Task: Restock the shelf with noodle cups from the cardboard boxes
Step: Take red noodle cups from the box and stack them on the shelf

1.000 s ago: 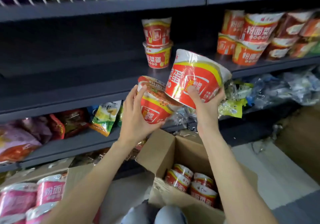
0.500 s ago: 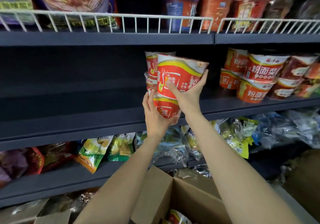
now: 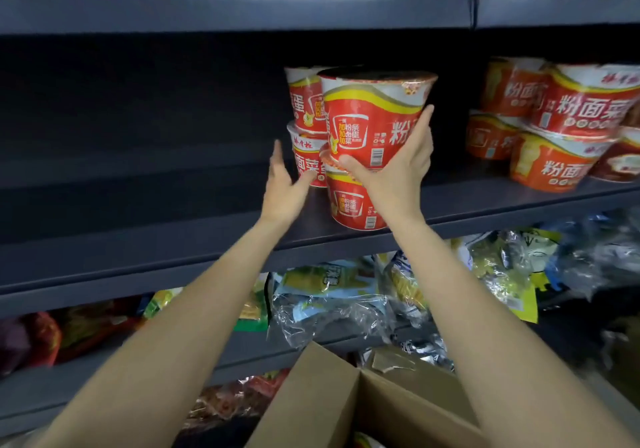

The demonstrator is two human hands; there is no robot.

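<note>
Stacking step: the right hand (image 3: 398,177) grips the upper noodle cup (image 3: 375,118), seating it on the lower cup (image 3: 353,201) on the shelf (image 3: 485,198), left hand (image 3: 282,184) open, empty; next, release squarely

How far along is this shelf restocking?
Done: a two-cup stack stands at the back, and a front lower cup sits on the shelf. In hand: the right hand grips the top cup above that lower cup; the left hand is open beside it. Left: the shelf's left stretch is bare, and the cardboard box stays open below.
</note>
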